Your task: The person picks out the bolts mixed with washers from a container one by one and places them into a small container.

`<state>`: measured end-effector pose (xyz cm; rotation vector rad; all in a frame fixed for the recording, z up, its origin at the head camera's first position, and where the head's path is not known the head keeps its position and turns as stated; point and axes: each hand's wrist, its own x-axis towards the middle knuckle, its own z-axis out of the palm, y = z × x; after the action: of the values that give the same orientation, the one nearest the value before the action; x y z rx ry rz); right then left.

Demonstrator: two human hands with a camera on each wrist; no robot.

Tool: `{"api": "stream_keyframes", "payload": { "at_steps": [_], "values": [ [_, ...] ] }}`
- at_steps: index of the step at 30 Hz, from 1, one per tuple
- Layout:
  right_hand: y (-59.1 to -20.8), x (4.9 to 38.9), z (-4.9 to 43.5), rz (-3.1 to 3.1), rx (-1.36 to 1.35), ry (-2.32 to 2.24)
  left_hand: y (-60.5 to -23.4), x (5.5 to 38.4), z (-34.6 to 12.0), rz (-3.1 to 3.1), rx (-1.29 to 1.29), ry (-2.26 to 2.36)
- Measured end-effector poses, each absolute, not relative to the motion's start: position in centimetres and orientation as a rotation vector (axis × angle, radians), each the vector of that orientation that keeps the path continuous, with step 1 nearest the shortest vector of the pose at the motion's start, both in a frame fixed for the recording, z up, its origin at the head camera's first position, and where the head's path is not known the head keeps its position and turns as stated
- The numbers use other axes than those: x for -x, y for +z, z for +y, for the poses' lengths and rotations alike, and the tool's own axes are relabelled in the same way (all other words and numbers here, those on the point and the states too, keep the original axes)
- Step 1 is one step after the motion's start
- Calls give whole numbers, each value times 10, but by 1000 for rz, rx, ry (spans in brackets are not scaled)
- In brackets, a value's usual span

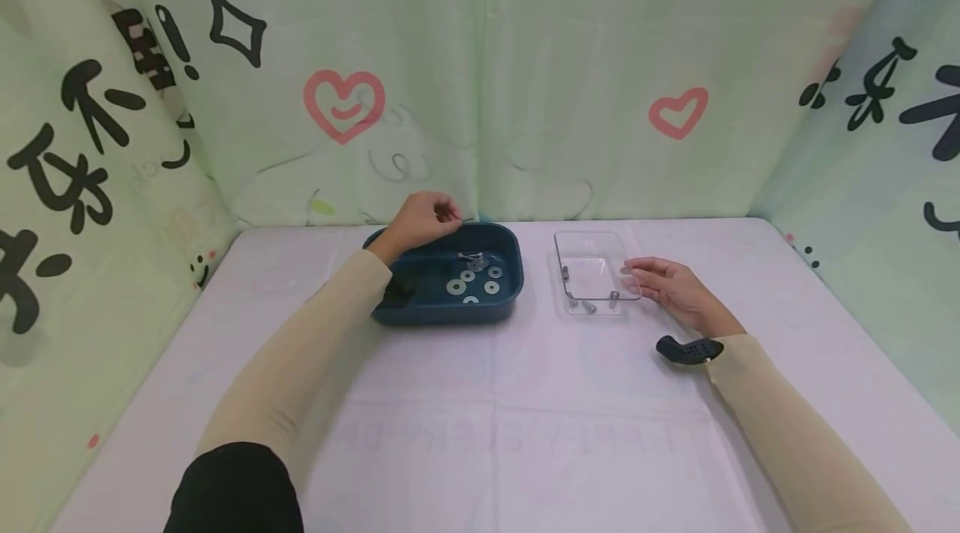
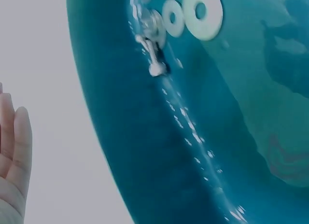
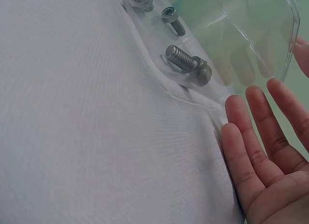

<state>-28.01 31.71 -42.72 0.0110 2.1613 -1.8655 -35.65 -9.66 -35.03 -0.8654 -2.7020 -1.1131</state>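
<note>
At the far side of a dark blue basin [image 1: 442, 314], my left hand [image 1: 422, 224] hovers near the rim with loosely bent fingers. The left wrist view shows its fingers [image 2: 18, 142] nearly straight, outside the basin wall, with nothing visible in them. Several flat metal washers [image 1: 456, 287] and a small bolt [image 2: 153, 60] lie in the basin. My right hand [image 1: 671, 287] holds the right side of a clear plastic box [image 1: 592, 245], thumb at the rim and fingers along the outer wall. Several metal bolts [image 3: 181, 59] lie in the box.
Both containers stand on a white-covered table [image 1: 480, 424], the box to the right of the basin with a gap between. A pale green curtain [image 1: 525, 82] with printed hearts and characters closes off the back and sides. A black strap-like device [image 1: 686, 349] sits at my right wrist.
</note>
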Motion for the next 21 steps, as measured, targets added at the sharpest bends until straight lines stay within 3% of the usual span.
{"api": "stream_keyframes", "payload": {
  "at_steps": [21],
  "values": [
    [-427, 280, 317, 2159, -20, -1875, -327, 325, -67, -2619, 767, -1288]
  ]
}}
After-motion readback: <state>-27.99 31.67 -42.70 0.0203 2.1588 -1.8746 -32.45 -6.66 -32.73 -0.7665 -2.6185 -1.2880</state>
